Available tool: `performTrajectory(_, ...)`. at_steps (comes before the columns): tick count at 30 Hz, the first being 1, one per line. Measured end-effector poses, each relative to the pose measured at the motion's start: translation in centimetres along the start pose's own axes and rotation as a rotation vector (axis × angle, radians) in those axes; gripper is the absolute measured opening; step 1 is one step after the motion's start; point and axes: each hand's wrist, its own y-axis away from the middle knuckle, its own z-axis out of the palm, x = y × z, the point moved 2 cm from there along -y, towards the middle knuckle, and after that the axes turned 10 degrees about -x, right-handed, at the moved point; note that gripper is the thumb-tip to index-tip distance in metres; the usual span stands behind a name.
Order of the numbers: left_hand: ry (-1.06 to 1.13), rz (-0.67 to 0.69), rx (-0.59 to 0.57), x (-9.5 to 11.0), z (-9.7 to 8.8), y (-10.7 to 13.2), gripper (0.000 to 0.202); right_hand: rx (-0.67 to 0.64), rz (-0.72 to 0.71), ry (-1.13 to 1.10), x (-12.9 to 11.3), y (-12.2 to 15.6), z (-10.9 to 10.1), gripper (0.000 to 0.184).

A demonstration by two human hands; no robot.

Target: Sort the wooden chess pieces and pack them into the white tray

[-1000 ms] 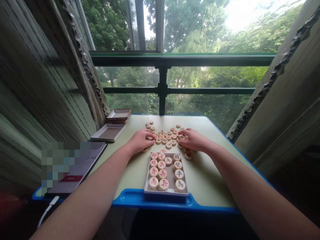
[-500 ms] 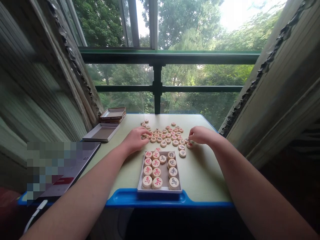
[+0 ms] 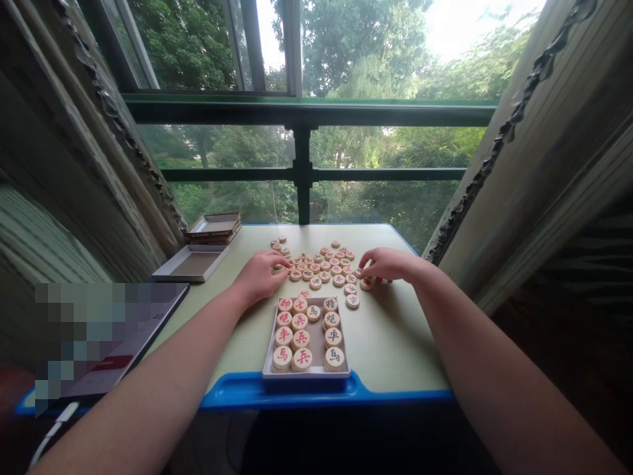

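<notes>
Round wooden Chinese chess pieces (image 3: 315, 283) with red and black characters lie spread in a loose pile at the middle of the table. At the pile's left edge, my left hand (image 3: 262, 274) is open, fingers stretched over the nearest pieces; some are hidden beneath them. My right hand (image 3: 388, 264) is at the right edge, index finger reaching to a piece (image 3: 358, 272), its fingers apart. Close to me is a shallow white box (image 3: 316, 375) holding red pieces in two left columns, black ones down the right, and a single black horse piece (image 3: 313, 313) near the top between them.
One red piece (image 3: 304, 295) is at the box's far edge. Box trays (image 3: 213, 227) are stacked at the back left, with an open white tray (image 3: 190, 264) before them. A tablet-like screen (image 3: 133, 336) and white cable (image 3: 66, 413) lie left. Curtains flank the railed window.
My right hand has moved slightly left and stretched its fingers toward the pile. My left hand stays by the pieces. The whole view has shifted a little.
</notes>
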Motion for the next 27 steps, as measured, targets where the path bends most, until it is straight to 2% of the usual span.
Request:
performTrajectory(7,-0.028,-0.009,0.006,-0.2,0.2,0.1,0.021,0.147,-0.018,0.174,-0.5,0.6,-0.5,0.032)
performTrajectory(11,-0.035,0.005,-0.002,-0.2,0.2,0.1,0.021,0.098,-0.067,0.223,-0.9,1.1,-0.3,0.03)
performTrajectory(15,-0.035,0.005,-0.003,-0.2,0.2,0.1,0.021,0.128,-0.072,0.235,-0.6,0.6,-0.1,0.033)
performTrajectory(21,-0.045,-0.004,-0.009,-0.2,0.1,0.1,0.021,0.185,-0.035,0.206,-0.4,-0.2,0.0,0.027)
performTrajectory(27,-0.057,0.009,0.0,0.0,0.0,0.1,0.021,0.278,-0.074,0.152,-0.9,0.1,-0.2,0.035)
